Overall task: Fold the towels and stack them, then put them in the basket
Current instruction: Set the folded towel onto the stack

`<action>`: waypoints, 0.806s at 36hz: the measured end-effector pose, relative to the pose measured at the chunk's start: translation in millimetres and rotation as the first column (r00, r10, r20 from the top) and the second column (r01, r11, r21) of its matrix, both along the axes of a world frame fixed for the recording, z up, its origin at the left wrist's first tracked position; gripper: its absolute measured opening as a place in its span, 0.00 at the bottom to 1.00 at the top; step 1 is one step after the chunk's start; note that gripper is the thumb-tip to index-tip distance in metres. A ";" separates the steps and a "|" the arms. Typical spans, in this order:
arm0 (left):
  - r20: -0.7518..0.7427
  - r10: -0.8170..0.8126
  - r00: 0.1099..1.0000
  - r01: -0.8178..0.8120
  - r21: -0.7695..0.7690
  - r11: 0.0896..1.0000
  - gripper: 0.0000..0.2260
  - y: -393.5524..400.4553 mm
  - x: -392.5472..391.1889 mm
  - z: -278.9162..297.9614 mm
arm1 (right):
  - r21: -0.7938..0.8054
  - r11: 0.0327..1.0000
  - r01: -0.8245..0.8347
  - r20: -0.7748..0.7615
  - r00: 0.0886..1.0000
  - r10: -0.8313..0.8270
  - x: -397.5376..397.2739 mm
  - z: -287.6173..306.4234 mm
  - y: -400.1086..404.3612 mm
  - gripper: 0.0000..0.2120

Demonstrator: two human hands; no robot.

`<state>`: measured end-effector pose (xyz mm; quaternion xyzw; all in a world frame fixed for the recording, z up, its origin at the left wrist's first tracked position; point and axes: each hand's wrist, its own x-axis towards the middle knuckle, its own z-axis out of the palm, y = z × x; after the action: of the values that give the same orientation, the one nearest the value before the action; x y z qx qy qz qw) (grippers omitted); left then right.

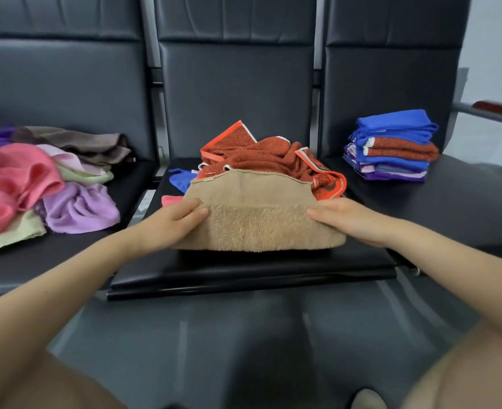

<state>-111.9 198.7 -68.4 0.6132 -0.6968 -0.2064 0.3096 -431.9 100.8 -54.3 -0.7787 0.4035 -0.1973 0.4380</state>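
Dark padded seats [235, 93] in a row fill the upper frame, three seat pans across the middle. Both forearms reach in from the lower corners toward frame centre. Left hand [173, 221] grips the left edge of the tan towel [258, 219], thumb on top, fingers curled under. Right hand [350, 219] grips the right edge the same way, thumb pointing inward. Hands sit well apart, towel folded flat between them on the centre seat. Just behind the tan towel, touching it, lies a crumpled red towel [261, 154] with orange trim. Small blue cloth [182, 177] peeks out left of it. Loose pile of unfolded towels [37, 178], pink, purple, green, brown, covers the seat at centre left. Folded stack [391, 146], mostly blue with one red layer, sits on the seat at centre right, well apart from the hands.
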 end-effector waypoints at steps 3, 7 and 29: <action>-0.002 -0.022 1.000 0.022 0.078 0.997 0.15 6.7 -2.0 -3.4 | 0.061 0.997 -0.041 -0.049 0.998 0.044 -3.3 -9.8 5.2 0.13; 0.064 -0.036 0.997 0.030 0.087 0.996 0.12 3.7 0.6 -7.8 | 0.140 0.986 -0.090 -0.042 0.994 0.097 -2.4 -14.7 8.7 0.11; 0.188 0.265 0.946 -0.230 -0.187 0.955 0.13 -60.4 10.3 5.9 | -0.228 0.953 0.200 -0.018 0.978 -0.210 23.5 -8.0 -54.6 0.08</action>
<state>-101.6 138.4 -62.5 0.6872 -0.6573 -0.0422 0.3064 -408.5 46.2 -62.2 -0.7811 0.4664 -0.2696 0.3157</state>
